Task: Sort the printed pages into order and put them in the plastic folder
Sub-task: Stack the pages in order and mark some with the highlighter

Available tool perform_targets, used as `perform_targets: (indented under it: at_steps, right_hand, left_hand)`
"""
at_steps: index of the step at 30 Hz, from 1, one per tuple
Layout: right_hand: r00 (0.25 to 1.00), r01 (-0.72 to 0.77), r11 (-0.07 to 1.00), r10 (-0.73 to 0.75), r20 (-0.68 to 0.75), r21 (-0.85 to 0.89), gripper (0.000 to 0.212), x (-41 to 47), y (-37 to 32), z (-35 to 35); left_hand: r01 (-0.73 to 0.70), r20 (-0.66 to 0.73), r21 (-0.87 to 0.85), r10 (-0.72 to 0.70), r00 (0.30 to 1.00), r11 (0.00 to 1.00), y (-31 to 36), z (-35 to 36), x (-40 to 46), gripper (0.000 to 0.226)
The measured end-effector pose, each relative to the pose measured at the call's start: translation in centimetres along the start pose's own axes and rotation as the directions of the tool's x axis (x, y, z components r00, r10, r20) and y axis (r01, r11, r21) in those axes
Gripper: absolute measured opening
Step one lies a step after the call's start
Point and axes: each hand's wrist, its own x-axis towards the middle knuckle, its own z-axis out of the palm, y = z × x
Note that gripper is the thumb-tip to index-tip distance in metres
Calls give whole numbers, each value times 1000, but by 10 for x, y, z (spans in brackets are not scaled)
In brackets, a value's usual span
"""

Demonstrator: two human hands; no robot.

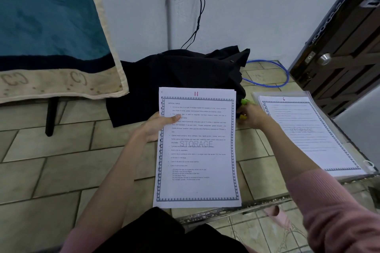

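My left hand point(158, 128) grips the left edge of a stack of printed pages point(197, 160), thumb on top; the top sheet is marked 11 in red and watermarked STORAGE. To the right lies the clear plastic folder point(345, 172) with a page marked 6 point(304, 129) in it or on it. My right hand point(251, 117) reaches past the stack's right edge and pinches a small green and yellow object point(244, 102), partly hidden by the fingers.
A black garment point(181, 79) is heaped on the tiled floor behind the pages. A blue cable point(285, 75) loops near the wall. A blanket-covered table point(51, 36) stands at left, a dark door point(339, 46) at right.
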Motion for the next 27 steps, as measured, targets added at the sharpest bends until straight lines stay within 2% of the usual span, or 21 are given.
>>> perform_targets:
  at_steps: [3,7,10,14,17,20,23,27]
  right_hand:
    - [995,-90,988,94,-30,124,39,-3,0,-5]
    - [987,-163,987,163,15,2,12,-9,-1,-6]
    - [986,-168,986,168,-23,-2,23,-11,-2,-5]
    - [977,-212,977,211,31,1,31,-15,-4,-3]
    - [968,-247,965,250,-27,94,37,-14,-13,-5]
    - [930,-324,935,343,-133,144,33,-14,-21,-10]
    - [953,-292,949,300,-54,118,38,-14,-23,-5]
    - [941,-291,929,321,-108,228,36,-15,-22,4]
  left_hand:
    - [-2,-3,-15,2,1000,1000,1,0,-3,34]
    - [-1,3,-9,1,1000,1000,1,0,-5,33]
    - [-4,2,-5,4,1000,1000,2,2,-7,30]
    - [-15,4,-2,15,1000,1000,3,3,-10,26]
    - [-28,17,13,28,999,1000,3,4,-12,24]
    - [-26,14,25,25,1000,999,2,5,-12,23]
    - [-31,25,29,30,999,999,1,6,-12,23]
    - [-34,23,27,34,999,999,2,9,-12,23]
